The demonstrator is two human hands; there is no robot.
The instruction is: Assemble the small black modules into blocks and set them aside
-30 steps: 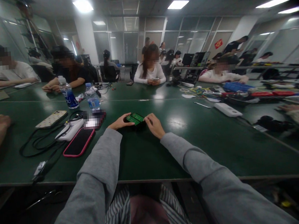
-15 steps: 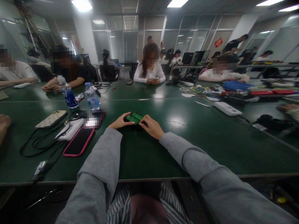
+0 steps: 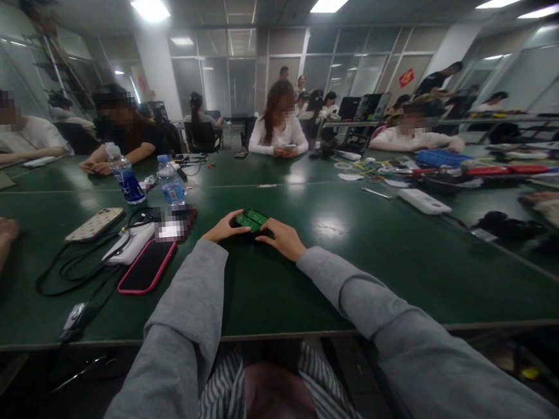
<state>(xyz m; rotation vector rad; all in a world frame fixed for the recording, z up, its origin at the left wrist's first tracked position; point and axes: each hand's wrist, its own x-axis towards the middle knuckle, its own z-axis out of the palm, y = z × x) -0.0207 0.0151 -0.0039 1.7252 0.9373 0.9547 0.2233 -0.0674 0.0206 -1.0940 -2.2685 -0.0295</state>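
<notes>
Both hands meet at a pair of small green circuit boards, lying side by side in the middle of the dark green tabletop. The left hand has its grip curled on their left end. The right hand lays fingertips on the near right edge; whether they clasp, I cannot tell. This looks like steadying, and a lift would call for a firmer two-sided pinch. I count two boards, two clear plastic water bottles far left, and two cased phones near left.

Two small green circuit boards are seen side by side, laid flat and slightly askew on a dark underside, to the right of and beyond the pink-rimmed phone.
</notes>
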